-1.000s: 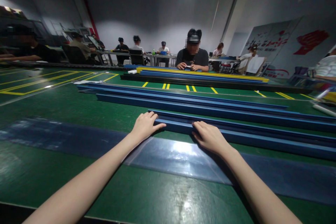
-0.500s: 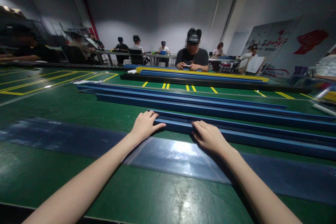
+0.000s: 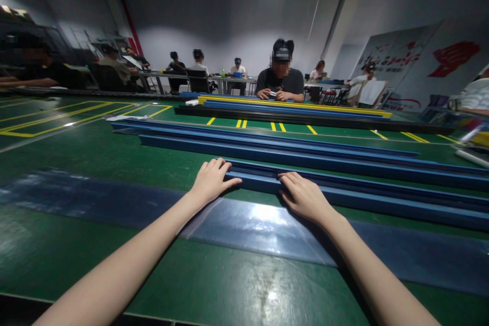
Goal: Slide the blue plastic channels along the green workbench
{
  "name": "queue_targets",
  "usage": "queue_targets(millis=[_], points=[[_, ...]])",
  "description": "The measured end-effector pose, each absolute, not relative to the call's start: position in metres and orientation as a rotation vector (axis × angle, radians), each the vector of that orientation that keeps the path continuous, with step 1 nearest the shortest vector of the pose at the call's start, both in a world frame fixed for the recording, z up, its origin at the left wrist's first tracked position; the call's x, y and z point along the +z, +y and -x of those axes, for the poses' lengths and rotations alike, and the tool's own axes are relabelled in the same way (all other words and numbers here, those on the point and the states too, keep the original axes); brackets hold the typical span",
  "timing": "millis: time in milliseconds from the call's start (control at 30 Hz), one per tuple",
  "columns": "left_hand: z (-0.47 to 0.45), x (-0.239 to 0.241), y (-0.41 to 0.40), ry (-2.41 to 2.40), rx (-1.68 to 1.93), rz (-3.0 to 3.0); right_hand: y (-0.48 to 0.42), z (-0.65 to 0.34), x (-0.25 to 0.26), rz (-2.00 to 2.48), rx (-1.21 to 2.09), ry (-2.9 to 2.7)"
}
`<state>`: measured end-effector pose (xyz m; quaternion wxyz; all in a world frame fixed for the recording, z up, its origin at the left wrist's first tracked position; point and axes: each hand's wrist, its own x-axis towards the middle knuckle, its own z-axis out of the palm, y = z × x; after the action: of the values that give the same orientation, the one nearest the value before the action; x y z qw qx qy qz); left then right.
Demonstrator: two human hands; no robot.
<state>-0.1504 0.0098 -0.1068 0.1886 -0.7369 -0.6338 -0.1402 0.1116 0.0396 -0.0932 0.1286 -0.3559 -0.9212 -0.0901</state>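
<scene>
A long blue channel profile (image 3: 256, 182) lies on the green tabletop and runs off to the right. My left hand (image 3: 209, 179) grips its left end, with the thumb along the near side and the fingers bent over the top. Farther along, my right hand (image 3: 304, 194) holds the near wall of the same profile, fingertips curled over its upper edge; its thumb is mostly hidden. Beneath my forearms, a clear plastic strip (image 3: 248, 224) is spread flat across the table.
Just beyond lie more blue profiles (image 3: 229, 148). Farther back are a black profile (image 3: 305, 120) and a yellow profile (image 3: 294, 106). A co-worker (image 3: 280, 79) sits across the green table (image 3: 214, 285), handling a small object. Yellow tape lines (image 3: 239, 124) mark the surface.
Both hands stay on the blue profile in nearly the same place. The view has shifted very slightly.
</scene>
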Motion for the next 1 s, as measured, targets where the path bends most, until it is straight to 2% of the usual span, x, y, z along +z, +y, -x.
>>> queue_targets(millis=[1000], points=[[0.1502,-0.104,0.0086,-1.729,-0.386,2.136,0.0388,-0.1105,-0.0917,1.048,-0.252,-2.694]])
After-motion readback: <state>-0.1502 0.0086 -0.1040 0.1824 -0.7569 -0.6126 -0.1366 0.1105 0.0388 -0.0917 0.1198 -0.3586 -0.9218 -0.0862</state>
